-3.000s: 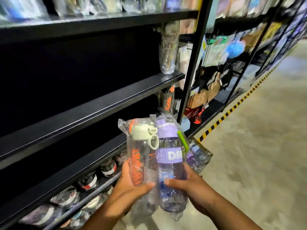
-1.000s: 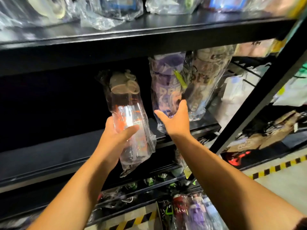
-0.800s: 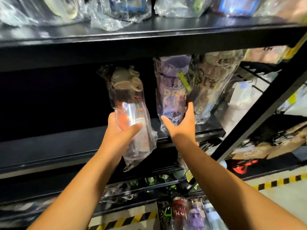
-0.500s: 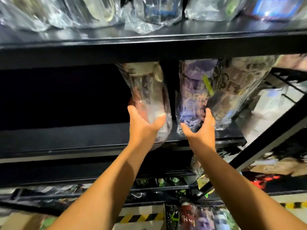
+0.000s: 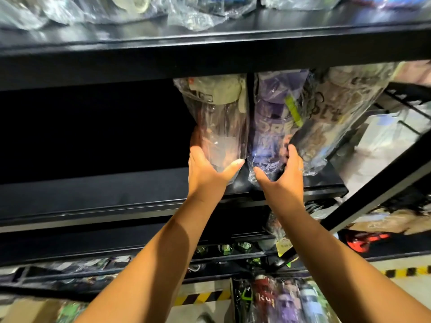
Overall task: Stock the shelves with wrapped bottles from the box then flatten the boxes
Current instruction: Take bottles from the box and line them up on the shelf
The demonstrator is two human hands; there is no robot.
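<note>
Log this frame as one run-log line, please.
stage: shelving | left hand: grip on cream-lid bottle | right hand: grip on purple bottle | both on middle shelf

A clear plastic-wrapped bottle with a beige lid (image 5: 219, 127) stands upright on the black metal shelf (image 5: 93, 194). A purple-lidded wrapped bottle (image 5: 270, 131) stands touching its right side. A third, wrapped bottle with dark lettering (image 5: 335, 122) leans just beside.

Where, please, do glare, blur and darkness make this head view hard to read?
Head view: glare streaks the plastic wrap on the top shelf; the right edge and bottom corners smear with motion blur; the shelf bay left of the clear bottle is near black; the purple bottle is dim, its lettering only partly legible.
</note>
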